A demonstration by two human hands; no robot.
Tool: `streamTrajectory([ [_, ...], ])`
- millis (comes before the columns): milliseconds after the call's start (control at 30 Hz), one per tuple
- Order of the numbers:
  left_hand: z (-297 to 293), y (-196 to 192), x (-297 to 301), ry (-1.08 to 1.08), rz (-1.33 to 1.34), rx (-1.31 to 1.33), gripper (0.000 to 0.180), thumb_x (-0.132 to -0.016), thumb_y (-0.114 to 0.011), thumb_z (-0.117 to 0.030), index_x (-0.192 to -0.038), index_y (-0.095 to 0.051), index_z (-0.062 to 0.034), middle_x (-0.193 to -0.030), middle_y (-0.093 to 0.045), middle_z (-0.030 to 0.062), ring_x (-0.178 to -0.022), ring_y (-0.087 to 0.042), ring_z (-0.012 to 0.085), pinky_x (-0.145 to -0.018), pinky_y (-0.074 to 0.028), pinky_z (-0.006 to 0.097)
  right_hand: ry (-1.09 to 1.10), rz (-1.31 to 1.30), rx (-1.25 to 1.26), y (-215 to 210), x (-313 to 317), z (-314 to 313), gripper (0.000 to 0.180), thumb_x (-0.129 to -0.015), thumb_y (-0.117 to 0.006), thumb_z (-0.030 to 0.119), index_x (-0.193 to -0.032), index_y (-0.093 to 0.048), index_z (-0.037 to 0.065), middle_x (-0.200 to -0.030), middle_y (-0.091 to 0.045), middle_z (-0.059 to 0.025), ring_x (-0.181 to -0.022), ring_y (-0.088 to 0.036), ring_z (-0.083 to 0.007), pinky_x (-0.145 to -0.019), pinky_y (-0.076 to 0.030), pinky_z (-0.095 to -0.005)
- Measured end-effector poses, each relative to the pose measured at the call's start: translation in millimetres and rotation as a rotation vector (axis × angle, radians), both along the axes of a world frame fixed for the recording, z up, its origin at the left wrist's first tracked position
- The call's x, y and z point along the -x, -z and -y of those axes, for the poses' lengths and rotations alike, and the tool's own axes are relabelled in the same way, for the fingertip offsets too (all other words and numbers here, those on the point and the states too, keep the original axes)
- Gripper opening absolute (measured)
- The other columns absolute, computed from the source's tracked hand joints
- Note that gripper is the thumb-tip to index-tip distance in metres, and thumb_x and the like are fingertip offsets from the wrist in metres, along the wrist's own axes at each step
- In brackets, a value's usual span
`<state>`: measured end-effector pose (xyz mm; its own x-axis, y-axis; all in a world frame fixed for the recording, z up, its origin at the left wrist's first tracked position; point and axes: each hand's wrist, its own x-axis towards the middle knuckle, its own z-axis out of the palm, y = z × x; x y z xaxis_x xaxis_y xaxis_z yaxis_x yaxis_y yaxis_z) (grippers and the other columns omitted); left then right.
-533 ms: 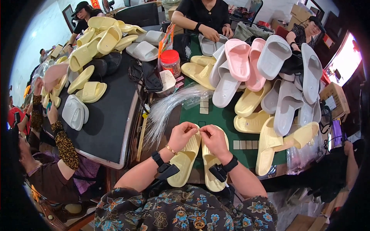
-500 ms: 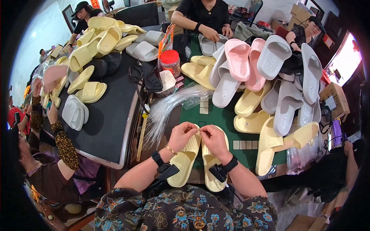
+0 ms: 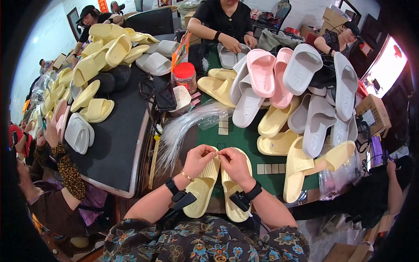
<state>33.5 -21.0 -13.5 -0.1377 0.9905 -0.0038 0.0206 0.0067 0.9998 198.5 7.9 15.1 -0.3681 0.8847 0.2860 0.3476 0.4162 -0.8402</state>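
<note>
Slippers (image 3: 201, 191), a yellow pair, are lying at the near edge of the green table (image 3: 244, 136). Above their far ends, left hand (image 3: 199, 160) and right hand (image 3: 235, 166) are meeting, each grip pinching together, on what one cannot tell. The view is shifting slightly, both hands keeping their pose: handling is seemingly continuing. Beyond, a white tub (image 3: 181, 99) is standing, contents unclear; behind, a red-lidded jar (image 3: 185, 77) is holding brownish pieces.

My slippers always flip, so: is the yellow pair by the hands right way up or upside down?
Right way up: the left slipper and right slipper show straps on top and footbeds facing upward.
</note>
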Motion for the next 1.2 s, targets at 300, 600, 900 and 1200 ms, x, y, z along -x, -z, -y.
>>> streamTrajectory([
  [300,0.7,-3.5,-0.2,-0.002,0.010,-0.012,0.012,-0.084,-0.068,-0.007,-0.091,-0.065,0.0029,-0.080,-0.067,0.0021,-0.071,-0.060,0.0065,-0.066,-0.050,0.023,0.006,0.013,0.003,-2.0,-0.6,-0.4,0.009,-0.082,-0.061,0.008,-0.087,-0.065,0.001,-0.082,-0.064,-0.0142,-0.077,-0.062,-0.0315,-0.068,-0.049,-0.0390],
  [600,-1.5,-11.6,-4.2,-0.007,-0.159,-0.008,0.014,-0.082,-0.069,-0.011,-0.089,-0.068,0.0015,-0.074,-0.067,0.0049,-0.070,-0.061,0.0076,-0.062,-0.048,0.024,-0.026,-0.017,-0.018,8.2,-5.5,-6.8,0.011,-0.085,-0.059,0.010,-0.090,-0.063,0.001,-0.085,-0.064,-0.0157,-0.080,-0.062,-0.0329,-0.071,-0.050,-0.0384],
  [900,3.3,-10.1,-1.8,0.032,-0.195,0.012,0.015,-0.078,-0.070,-0.010,-0.087,-0.069,0.0018,-0.077,-0.069,0.0066,-0.070,-0.063,0.0101,-0.065,-0.051,0.026,-0.073,-0.082,0.074,6.7,-4.3,1.9,0.024,-0.088,-0.057,0.005,-0.112,-0.054,0.003,-0.082,-0.062,-0.0104,-0.072,-0.062,-0.0214,-0.066,-0.050,-0.0315],
  [1200,1.2,-15.2,-3.8,0.096,-0.387,-0.065,0.014,-0.078,-0.071,-0.012,-0.086,-0.069,-0.0011,-0.084,-0.069,0.0097,-0.077,-0.067,0.0189,-0.070,-0.052,0.030,-0.098,-0.092,0.119,9.3,-6.8,0.3,0.023,-0.087,-0.058,0.006,-0.110,-0.055,0.002,-0.084,-0.064,-0.0095,-0.074,-0.062,-0.0181,-0.068,-0.050,-0.0298],
])
